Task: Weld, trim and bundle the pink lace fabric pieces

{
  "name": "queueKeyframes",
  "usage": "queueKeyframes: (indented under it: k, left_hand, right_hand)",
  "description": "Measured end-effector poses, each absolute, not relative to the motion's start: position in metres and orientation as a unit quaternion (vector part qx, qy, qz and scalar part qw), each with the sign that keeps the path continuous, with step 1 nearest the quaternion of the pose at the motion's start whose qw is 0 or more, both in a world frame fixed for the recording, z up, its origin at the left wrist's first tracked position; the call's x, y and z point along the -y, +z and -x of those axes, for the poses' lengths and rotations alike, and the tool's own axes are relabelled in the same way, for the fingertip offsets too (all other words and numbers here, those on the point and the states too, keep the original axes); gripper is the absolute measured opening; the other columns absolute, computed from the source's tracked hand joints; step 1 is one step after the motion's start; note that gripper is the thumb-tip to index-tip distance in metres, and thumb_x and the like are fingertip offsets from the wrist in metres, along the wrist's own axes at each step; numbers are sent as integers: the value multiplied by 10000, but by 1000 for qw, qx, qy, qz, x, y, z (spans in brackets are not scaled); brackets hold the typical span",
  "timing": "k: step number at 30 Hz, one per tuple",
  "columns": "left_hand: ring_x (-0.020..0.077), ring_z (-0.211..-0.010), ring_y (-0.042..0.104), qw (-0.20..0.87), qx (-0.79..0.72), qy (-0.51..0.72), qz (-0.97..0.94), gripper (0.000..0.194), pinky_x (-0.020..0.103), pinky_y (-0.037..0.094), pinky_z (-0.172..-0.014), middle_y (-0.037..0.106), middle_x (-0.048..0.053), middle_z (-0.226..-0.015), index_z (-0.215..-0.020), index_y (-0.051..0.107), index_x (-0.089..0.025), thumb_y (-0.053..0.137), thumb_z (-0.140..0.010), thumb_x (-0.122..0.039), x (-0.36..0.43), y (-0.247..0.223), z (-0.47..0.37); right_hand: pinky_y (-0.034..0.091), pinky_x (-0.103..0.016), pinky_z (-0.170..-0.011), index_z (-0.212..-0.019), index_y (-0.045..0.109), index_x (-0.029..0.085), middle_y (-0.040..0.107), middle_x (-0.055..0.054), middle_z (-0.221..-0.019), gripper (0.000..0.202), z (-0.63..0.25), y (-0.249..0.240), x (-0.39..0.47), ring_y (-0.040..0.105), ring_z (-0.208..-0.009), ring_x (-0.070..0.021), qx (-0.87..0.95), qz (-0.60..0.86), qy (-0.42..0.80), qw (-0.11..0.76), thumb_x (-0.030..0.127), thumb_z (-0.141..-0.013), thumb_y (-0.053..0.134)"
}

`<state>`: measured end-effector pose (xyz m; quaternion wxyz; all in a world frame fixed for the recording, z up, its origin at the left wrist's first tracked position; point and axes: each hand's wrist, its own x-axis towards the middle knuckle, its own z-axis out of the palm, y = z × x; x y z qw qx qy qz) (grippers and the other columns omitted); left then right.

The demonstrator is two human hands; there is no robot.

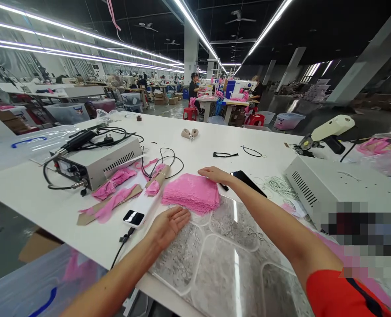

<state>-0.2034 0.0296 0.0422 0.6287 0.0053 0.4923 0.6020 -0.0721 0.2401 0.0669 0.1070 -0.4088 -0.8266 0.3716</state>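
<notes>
A neat stack of pink fabric pieces (191,190) lies on the white table, partly over a clear sheet with rounded outlines (228,268). My left hand (171,223) is palm up at the near edge of the stack, its fingers stretched out. At the stack's far right corner is my right hand (214,174), flat with fingers extended; whether it touches the fabric I cannot tell. Just beyond my right wrist lies a dark phone (248,182). Left of the stack rest a rolled pink strip on brown card (157,179) and a small white device with a dark screen (134,218).
A grey metal box (96,160) with a black-handled tool and cables stands at left. Another vented box (344,185) stands at right, near a cream-coloured hand-held machine (330,132). Tangled pale cord (279,187) lies beside it. Two people sit at sewing tables farther back.
</notes>
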Motion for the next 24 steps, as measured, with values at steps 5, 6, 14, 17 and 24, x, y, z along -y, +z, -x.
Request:
queueKeyframes:
  k: [5, 6, 14, 17, 24]
  left_hand:
    - [208, -845, 686, 618, -478, 623, 21, 111, 297, 552, -812, 667, 178, -961, -897, 579, -64, 478, -872, -103, -39, 39, 194]
    - [208, -848, 684, 619, -475, 625, 25, 115, 297, 547, -823, 666, 172, -951, -905, 581, -63, 483, -872, -112, -41, 39, 193]
    - [186, -849, 662, 618, -472, 627, 34, 111, 329, 462, -958, 657, 117, -865, -837, 600, -104, 501, -873, -141, -50, 42, 189]
    - [180, -845, 654, 624, -477, 618, 27, 130, 330, 440, -967, 654, 115, -879, -810, 607, -105, 508, -875, -159, -50, 44, 188]
    - [154, -710, 634, 621, -472, 625, 26, 166, 283, 506, -791, 636, 97, -803, -754, 579, -102, 479, -885, -122, -54, 47, 188]
  right_hand:
    - [446, -309, -748, -869, 693, 169, 687, -97, -986, 514, 89, 70, -245, 606, -882, -246, 838, 402, 369, -1, 642, -754, 530]
    - [444, -311, -720, -842, 688, 166, 687, -100, -945, 535, 90, 70, -246, 606, -849, -245, 839, 401, 367, -18, 667, -733, 536]
    - [411, -287, -608, -771, 644, 163, 671, -90, -894, 552, 92, 74, -243, 599, -759, -211, 845, 376, 367, -101, 700, -693, 547]
    - [409, -288, -601, -762, 640, 154, 672, -98, -891, 552, 94, 75, -241, 602, -764, -217, 846, 374, 363, -111, 694, -689, 554]
    - [437, -334, -676, -664, 623, 173, 678, -100, -871, 478, 94, 78, -238, 612, -830, -269, 842, 382, 366, -104, 650, -634, 643]
